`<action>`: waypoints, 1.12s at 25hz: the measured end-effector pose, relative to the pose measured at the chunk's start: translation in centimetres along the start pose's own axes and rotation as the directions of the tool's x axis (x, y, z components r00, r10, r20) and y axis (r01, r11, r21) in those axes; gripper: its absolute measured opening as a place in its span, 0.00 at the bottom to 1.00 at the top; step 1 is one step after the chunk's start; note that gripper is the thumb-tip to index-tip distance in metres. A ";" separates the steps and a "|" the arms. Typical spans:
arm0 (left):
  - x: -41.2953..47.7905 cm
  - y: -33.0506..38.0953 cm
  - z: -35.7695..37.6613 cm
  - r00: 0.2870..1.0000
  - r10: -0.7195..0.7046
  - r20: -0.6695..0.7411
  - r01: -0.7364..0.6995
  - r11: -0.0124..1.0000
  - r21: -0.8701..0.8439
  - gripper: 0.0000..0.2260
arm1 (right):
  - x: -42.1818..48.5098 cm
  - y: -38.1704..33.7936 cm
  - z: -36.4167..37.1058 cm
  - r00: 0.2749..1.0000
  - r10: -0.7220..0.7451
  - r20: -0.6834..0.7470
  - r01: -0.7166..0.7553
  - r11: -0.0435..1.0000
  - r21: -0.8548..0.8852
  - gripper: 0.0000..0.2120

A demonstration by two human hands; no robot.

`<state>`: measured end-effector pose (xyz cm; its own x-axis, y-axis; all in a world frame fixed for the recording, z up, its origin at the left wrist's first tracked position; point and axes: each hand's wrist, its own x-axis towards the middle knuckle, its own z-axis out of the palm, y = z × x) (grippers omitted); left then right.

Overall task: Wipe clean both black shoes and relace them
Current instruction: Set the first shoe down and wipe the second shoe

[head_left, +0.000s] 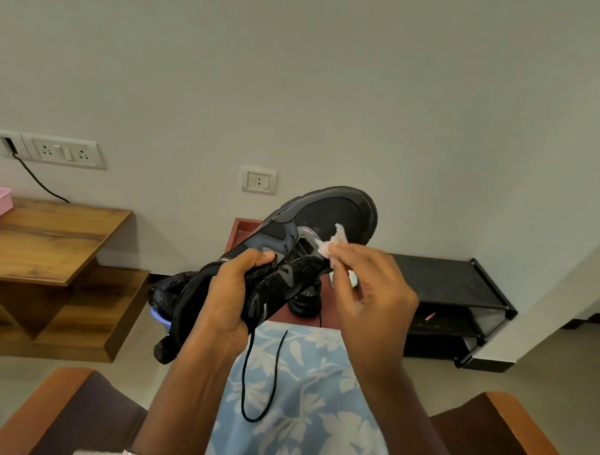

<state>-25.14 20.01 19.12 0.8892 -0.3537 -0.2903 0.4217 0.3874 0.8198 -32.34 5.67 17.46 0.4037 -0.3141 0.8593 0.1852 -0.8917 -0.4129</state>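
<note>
The black shoe (290, 257) is held in the air above the person's lap, in the middle of the view. Its long axis runs on a diagonal: heel low and to the left, close to the body, toe high and to the right, pointing away toward the wall. The upper and tongue area face the camera.

The left hand (231, 293) is wrapped around the rear half of the shoe, fingers curled over the collar and lace area, gripping firmly. It carries the full weight.

The right hand (368, 284) is beside the forward half, just right of the tongue. Its fingers are pinched narrowly on a small crumpled wipe (332, 243), which touches the shoe at the junction of lace area and toe box. This hand is the nearer one to the toe.

One loose lace (252, 372) hangs from the shoe's middle and loops down over the floral garment on the lap; the eyelets nearby appear partly unthreaded.

A second dark shoe (304, 300) appears to stand on the red surface (240, 232) behind, largely hidden.

Judgement: wiping of the first shoe is under way. Any stroke toward the toe runs up and away along the diagonal, so the left hand must brace against that push.
</note>
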 end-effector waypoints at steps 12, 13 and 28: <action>-0.2 -0.2 0.3 0.979 0.156 -0.131 -0.137 0.980 0.144 0.03 | 0.6 -1.1 0.2 0.996 0.078 0.037 -0.082 0.991 0.106 0.08; -0.2 -0.3 0.3 0.978 0.161 -0.130 -0.142 0.979 0.149 0.04 | 0.5 -1.0 0.1 0.996 0.078 0.044 -0.084 0.988 0.133 0.08; -1.0 -0.3 1.0 0.928 0.318 -0.194 -0.232 0.901 0.366 0.12 | 2.2 -0.5 0.6 0.996 0.043 0.073 -0.050 0.994 0.094 0.08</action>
<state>-26.28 19.39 19.67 0.9937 -0.0405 -0.1047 0.1088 0.1200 0.9868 -31.05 5.63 19.39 0.4753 -0.3280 0.8164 0.2483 -0.8402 -0.4822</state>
